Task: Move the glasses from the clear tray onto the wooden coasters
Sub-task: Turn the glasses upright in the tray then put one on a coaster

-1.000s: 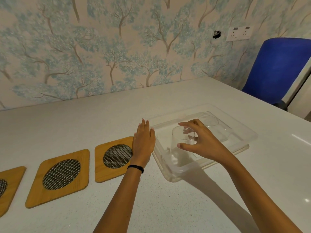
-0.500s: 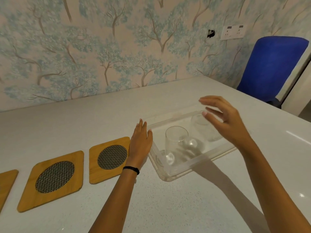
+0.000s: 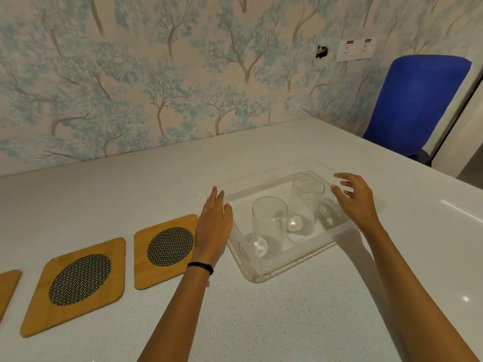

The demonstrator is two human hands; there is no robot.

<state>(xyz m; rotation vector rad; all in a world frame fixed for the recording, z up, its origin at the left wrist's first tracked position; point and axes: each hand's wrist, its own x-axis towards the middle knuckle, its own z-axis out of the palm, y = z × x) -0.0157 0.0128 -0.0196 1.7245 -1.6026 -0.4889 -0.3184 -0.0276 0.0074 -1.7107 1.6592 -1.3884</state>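
Two clear glasses stand upright in the clear tray [image 3: 264,273]: a near glass [image 3: 269,223] and a far glass [image 3: 307,199]. My left hand [image 3: 213,226] lies flat on the table against the tray's left wall, fingers together, holding nothing. My right hand [image 3: 355,199] hovers over the tray's right rim, fingers spread, just right of the far glass and not gripping it. Three wooden coasters with dark mesh centres lie left of the tray: the nearest coaster [image 3: 167,248], a middle coaster [image 3: 78,280], and a third coaster [image 3: 7,288] cut off by the frame.
The white table [image 3: 287,322] runs to a wall with tree-patterned wallpaper. A blue chair [image 3: 415,100] stands at the table's far right corner. A wall socket [image 3: 356,49] sits above the table.
My right hand let go of the near glass, rose, and moved right to the tray's right rim beside the far glass. My left hand stayed at the tray's left wall.
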